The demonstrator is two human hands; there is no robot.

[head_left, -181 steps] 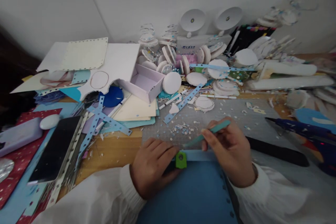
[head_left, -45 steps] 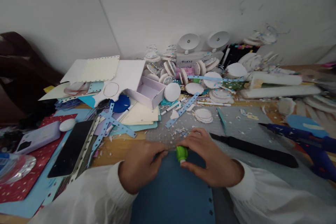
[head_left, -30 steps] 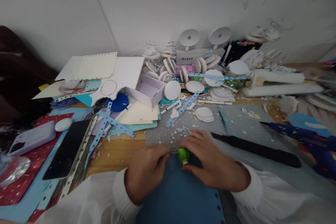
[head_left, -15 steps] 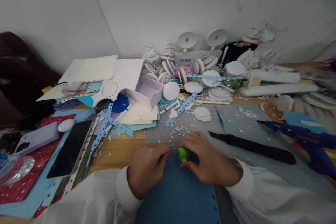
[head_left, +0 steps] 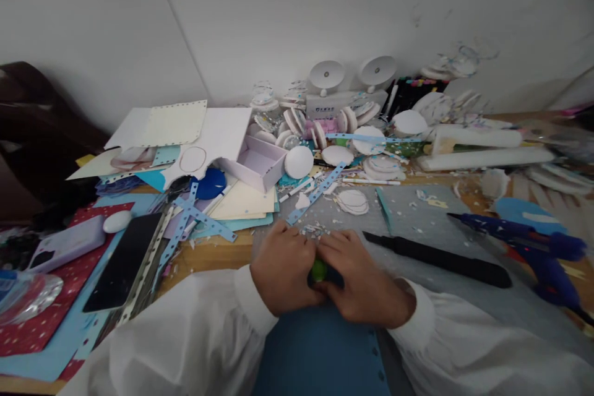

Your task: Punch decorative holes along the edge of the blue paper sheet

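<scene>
A small green hole punch (head_left: 318,269) sits at the far edge of a blue card sheet (head_left: 325,352) on the grey cutting mat (head_left: 417,223). My left hand (head_left: 284,272) and my right hand (head_left: 357,278) are both closed around the punch, pressed together over it, so only a sliver of green shows. The blue sheet has a row of punched holes down its right edge. A teal craft knife (head_left: 383,202) lies on the mat beyond my right hand.
A long black tool (head_left: 436,258) lies right of my hands, a blue glue gun (head_left: 524,238) further right. A phone (head_left: 123,260), perforated blue strips (head_left: 190,216), card sheets, a lilac box (head_left: 257,164) and white foam discs (head_left: 298,162) crowd the left and back.
Six seconds ago my right hand held the teal knife; it now lies on the mat. Since half a second ago my left hand has slid right and closed over the punch beside my right.
</scene>
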